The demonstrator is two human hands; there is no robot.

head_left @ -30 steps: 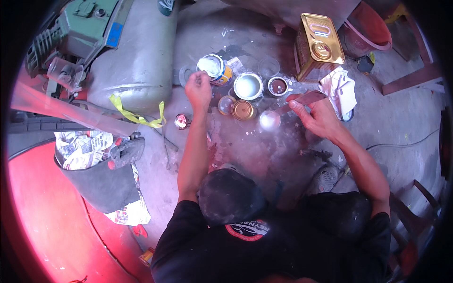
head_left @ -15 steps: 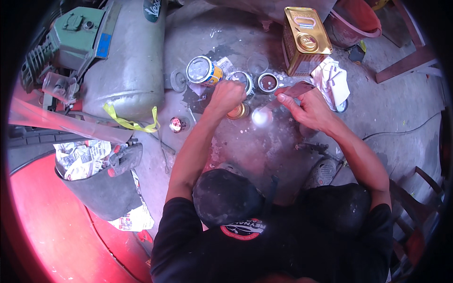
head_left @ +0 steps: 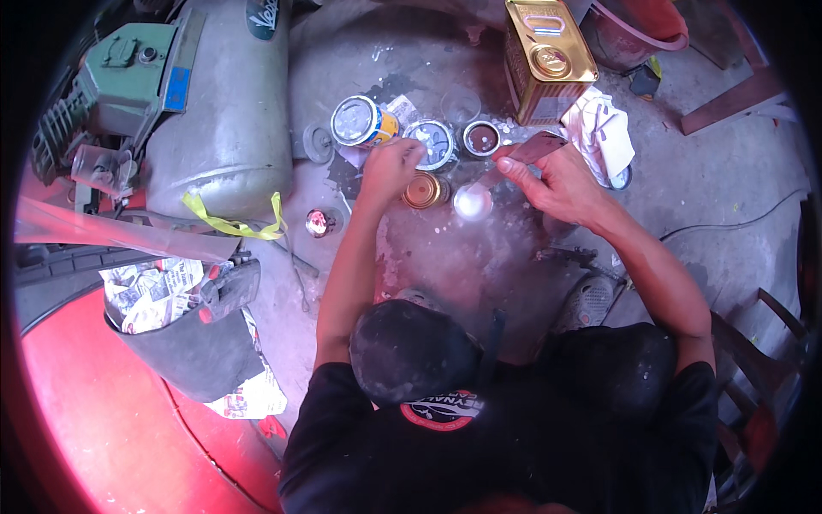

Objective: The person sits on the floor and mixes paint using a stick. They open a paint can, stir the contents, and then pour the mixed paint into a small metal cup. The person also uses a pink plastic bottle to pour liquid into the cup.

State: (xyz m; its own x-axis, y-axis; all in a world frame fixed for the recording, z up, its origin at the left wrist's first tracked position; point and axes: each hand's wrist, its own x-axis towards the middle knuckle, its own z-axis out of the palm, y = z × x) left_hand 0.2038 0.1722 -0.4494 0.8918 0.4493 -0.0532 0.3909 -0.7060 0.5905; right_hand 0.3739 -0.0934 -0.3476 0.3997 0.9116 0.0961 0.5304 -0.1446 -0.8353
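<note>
My right hand (head_left: 561,182) grips a flat metal strip (head_left: 537,148), thumb on top. The strip slants down to a small cup of white liquid (head_left: 473,203) on the floor. My left hand (head_left: 392,170) is curled closed beside an open can with a pale, streaked inside (head_left: 430,144); whatever its fingers hold, if anything, is hidden. Just behind that hand a yellow-and-blue labelled can (head_left: 364,122) leans with its silvery top showing. In front of the open can lies a gold can lid or small tin (head_left: 425,190). A small can with dark brown contents (head_left: 482,139) stands between my hands.
A tall gold tin (head_left: 550,64) stands at the back right, near crumpled white cloth or paper (head_left: 597,137). To the left sit a grey compressor tank (head_left: 224,111) and a dark bin stuffed with newspaper (head_left: 184,355). A cable (head_left: 728,224) crosses the floor at right.
My left hand has shifted a little left, uncovering the open can and more of the gold lid. The right hand keeps its grip on the strip at the white cup. The view has shifted slightly.
</note>
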